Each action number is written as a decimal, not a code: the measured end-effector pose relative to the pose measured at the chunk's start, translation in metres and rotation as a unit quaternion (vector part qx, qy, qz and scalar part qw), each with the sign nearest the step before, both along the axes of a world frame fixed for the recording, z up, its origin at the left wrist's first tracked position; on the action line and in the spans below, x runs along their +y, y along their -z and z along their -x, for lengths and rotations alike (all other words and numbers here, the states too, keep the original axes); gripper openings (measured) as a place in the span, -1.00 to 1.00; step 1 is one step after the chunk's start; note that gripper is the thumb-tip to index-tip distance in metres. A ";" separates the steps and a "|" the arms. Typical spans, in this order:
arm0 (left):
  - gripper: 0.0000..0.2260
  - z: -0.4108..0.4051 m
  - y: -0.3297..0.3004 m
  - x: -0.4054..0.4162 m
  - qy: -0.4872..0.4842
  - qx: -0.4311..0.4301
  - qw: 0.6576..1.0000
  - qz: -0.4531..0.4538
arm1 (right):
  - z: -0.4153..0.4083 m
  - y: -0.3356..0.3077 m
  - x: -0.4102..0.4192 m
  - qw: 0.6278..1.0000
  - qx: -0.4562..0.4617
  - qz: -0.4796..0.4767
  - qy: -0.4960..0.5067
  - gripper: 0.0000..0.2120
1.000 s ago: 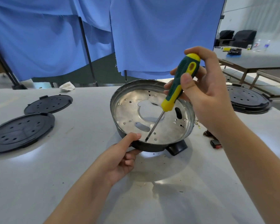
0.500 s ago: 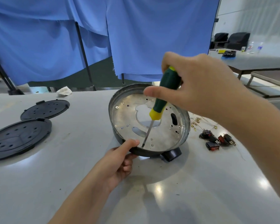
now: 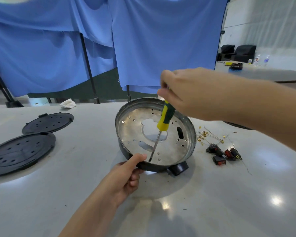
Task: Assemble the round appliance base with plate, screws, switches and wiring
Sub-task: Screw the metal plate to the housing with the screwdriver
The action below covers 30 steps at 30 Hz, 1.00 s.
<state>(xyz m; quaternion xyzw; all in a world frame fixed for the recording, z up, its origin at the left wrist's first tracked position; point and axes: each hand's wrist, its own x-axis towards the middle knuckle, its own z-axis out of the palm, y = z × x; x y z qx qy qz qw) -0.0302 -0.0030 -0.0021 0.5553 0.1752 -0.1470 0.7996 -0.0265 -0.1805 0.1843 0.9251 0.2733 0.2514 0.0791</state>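
Note:
The round metal appliance base [image 3: 190, 132] lies tilted on the grey table, with a perforated silver plate [image 3: 133, 132] inside it. My left hand [image 3: 126, 177] grips its near rim, thumb on top. My right hand [image 3: 186, 93] holds the top of a green and yellow screwdriver [image 3: 166, 117] from above. The screwdriver's tip rests on the plate close to my left thumb. Several black and red switches [image 3: 222, 153] and thin wires with brass terminals [image 3: 210, 135] lie to the right of the base.
Two black perforated round covers [image 3: 20, 153] [image 3: 48, 122] lie on the left of the table. A white crumpled cloth [image 3: 67, 103] sits at the far edge. Blue curtains hang behind. Another table with bottles stands at the far right.
My right hand has turned over the screwdriver handle, from gripping its side to covering its top. The view has shifted a little. My left hand stays on the rim.

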 end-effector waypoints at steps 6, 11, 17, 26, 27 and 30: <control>-0.83 0.000 0.001 0.000 -0.003 -0.006 1.000 -0.007 | 0.012 0.005 -0.002 0.980 0.149 -0.036 -0.125 -0.67; -0.83 0.000 0.002 0.000 -0.002 -0.006 1.000 -0.011 | 0.019 -0.010 0.002 0.994 0.066 0.066 -0.055 -0.74; -0.82 -0.001 0.003 0.000 0.001 -0.009 1.000 -0.006 | 0.031 -0.008 0.002 0.992 -0.041 0.118 -0.020 -0.62; -0.79 -0.002 0.005 0.000 0.008 -0.016 1.000 -0.013 | 0.033 -0.003 0.006 0.994 -0.053 0.093 0.015 -0.54; -0.80 -0.002 0.004 0.000 0.008 -0.016 1.000 -0.015 | 0.033 -0.002 0.006 0.995 -0.051 0.083 0.017 -0.55; -0.80 -0.001 0.004 0.000 0.013 -0.021 1.000 -0.017 | 0.031 -0.004 0.000 0.997 0.079 0.005 -0.004 -0.80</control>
